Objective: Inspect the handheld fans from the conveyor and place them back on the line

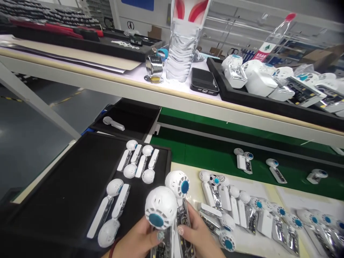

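1. While the nearer unit (161,206) and the farther unit (177,182) are up beside the black tray's right edge, the left hand (137,236) grasps the first and the right hand (200,233) the second, thumbs pressed on their inner bodies.
2. Crowded side by side like this, the round heads could rub and scuff each other if either wrist twists. A loosened thumb could let a smooth body slip.
3. Thumb pressure might also mark or strain the electronics; whether a clear cover shields them is hard to tell.
4. Each held unit has a glossy white ball head with dark slots ringing a blue disc, and a slim body showing circuitry along one face.
5. Along the right side of the black tray (61,179), other units (140,161) lie in tight head-to-tail rows; anything dropped there would probably jostle them.
6. Right of the tray, the pale desk (192,197) carries a crowded line of units (233,200), where a careless right elbow could start several sliding.
7. Beyond the tray and to its right runs a green belt (199,150); above it, on a shelf (113,86), stands a water bottle (181,53), a likely spill hazard if bumped.
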`<state>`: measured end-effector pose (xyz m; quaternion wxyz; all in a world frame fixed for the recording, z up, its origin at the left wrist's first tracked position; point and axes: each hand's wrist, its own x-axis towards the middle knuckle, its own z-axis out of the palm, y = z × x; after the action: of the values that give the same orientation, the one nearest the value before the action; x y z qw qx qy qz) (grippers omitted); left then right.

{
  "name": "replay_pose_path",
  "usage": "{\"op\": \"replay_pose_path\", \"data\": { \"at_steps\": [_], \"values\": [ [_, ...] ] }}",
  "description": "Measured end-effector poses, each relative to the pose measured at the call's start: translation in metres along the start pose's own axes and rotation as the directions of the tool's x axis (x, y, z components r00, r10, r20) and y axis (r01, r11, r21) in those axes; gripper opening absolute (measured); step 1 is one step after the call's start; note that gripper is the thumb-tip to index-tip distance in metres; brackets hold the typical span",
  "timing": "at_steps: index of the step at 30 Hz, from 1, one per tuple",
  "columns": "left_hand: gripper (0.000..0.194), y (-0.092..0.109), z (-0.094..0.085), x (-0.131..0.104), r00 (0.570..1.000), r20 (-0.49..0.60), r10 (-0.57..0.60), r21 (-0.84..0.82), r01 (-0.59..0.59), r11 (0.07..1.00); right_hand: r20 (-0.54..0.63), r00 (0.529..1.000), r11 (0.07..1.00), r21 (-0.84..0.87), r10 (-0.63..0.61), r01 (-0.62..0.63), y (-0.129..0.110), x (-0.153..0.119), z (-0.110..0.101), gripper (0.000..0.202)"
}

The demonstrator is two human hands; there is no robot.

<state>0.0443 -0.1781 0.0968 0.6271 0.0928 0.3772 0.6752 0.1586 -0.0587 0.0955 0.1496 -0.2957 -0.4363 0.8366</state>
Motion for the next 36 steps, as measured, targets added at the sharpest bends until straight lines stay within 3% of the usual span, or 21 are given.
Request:
{"op": "replay_pose_path", "data": {
  "at_steps": [3,8,12,15,19,22,25,31,36],
  "values": [
    [0.057,0.017,0.002,-0.008,0.988,-0.154,-0.009,-0.006,0.008,1.000,0.024,0.994,0.990,0.089,0.106,-0.108,-0.002,-0.001,0.008,0.066],
    [0.049,0.044,-0.004,-0.016,0.931,-0.360,-0.061,-0.058,0.043,0.997,-0.034,0.999,0.991,0.131,-0.010,0.014,-0.007,0.000,0.012,0.040],
    [0.061,0.048,-0.010,-0.013,0.897,-0.437,-0.069,0.027,0.090,0.996,-0.122,0.992,0.998,0.058,0.031,-0.024,-0.003,0.007,0.029,0.057],
    [0.066,0.045,-0.010,-0.012,0.883,-0.464,-0.075,0.049,0.110,0.993,-0.235,0.972,1.000,0.005,0.019,-0.019,0.002,0.009,0.051,0.054],
    [0.064,0.047,-0.008,-0.017,0.914,-0.392,-0.103,-0.033,0.097,0.995,-0.237,0.967,0.996,0.023,0.089,-0.086,0.006,0.004,0.074,0.054],
    [0.060,0.054,-0.009,-0.026,0.955,-0.266,-0.130,-0.202,0.077,0.976,-0.054,0.992,0.984,0.143,0.111,-0.102,0.004,-0.002,0.082,0.057],
    [0.056,0.065,-0.013,-0.035,0.973,-0.164,-0.165,-0.290,0.113,0.950,0.055,0.981,0.957,0.215,0.187,-0.195,-0.002,-0.007,0.086,0.056],
    [0.030,0.085,-0.012,-0.044,0.992,-0.088,-0.093,-0.209,0.073,0.975,0.136,0.967,0.916,0.314,0.218,-0.250,-0.018,-0.007,0.094,0.057],
    [0.030,0.095,-0.002,-0.043,0.998,-0.025,-0.050,-0.063,0.049,0.997,0.128,0.974,0.920,0.327,0.186,-0.218,-0.028,-0.006,0.096,0.053]
  ]
}}
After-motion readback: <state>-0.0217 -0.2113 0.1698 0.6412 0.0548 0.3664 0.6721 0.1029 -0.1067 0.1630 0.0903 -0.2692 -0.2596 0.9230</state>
